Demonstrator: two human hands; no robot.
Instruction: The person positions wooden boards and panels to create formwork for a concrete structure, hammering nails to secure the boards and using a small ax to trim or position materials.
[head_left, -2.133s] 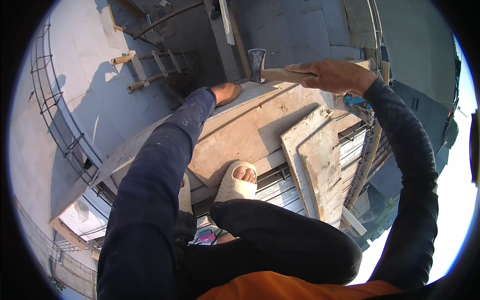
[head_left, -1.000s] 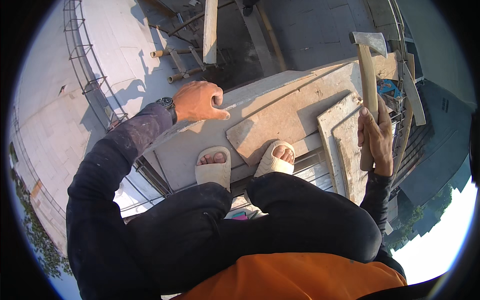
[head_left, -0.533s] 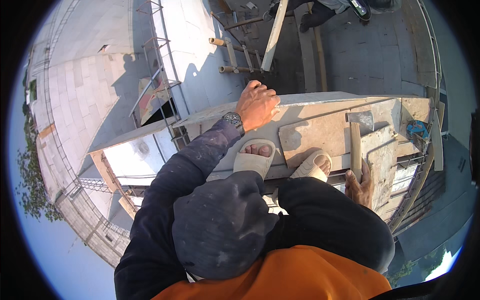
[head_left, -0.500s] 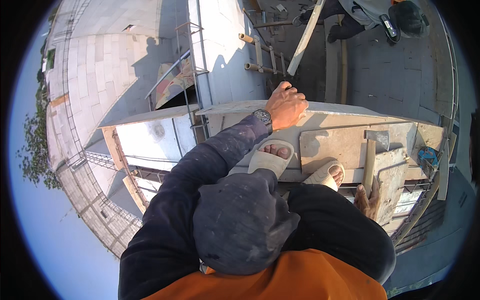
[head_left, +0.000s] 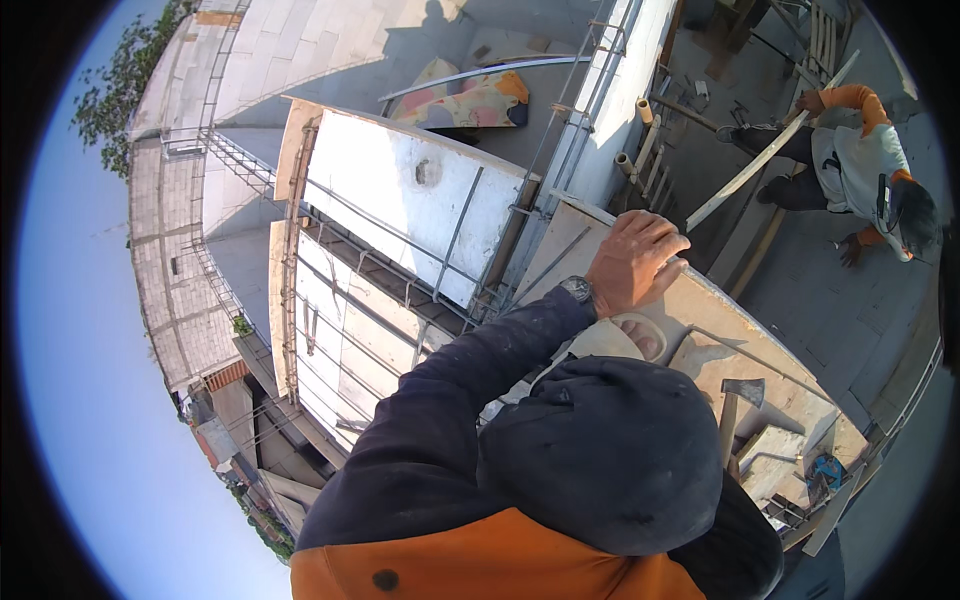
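Note:
My left hand (head_left: 635, 262), a watch on its wrist, is hooked over the top edge of an upright plywood board (head_left: 715, 292), with its fingers bent across the rim. Below it a sandalled foot (head_left: 642, 336) stands on the form. A hatchet (head_left: 743, 391) with a wooden handle stands to the right, head up. My knee hides the lower end of the handle, and my right hand is hidden there too.
Steel rebar (head_left: 450, 230) crosses white form panels (head_left: 390, 190) on the left. A co-worker (head_left: 855, 165) below holds a long wooden batten (head_left: 745, 170). A bamboo ladder (head_left: 645, 160) leans by the white wall. A blue object (head_left: 825, 472) lies at far right.
My view has turned, showing more of the left side. My left hand stays at the board's edge, its fingers more extended. The right hand, seen on the hatchet handle before, is now hidden.

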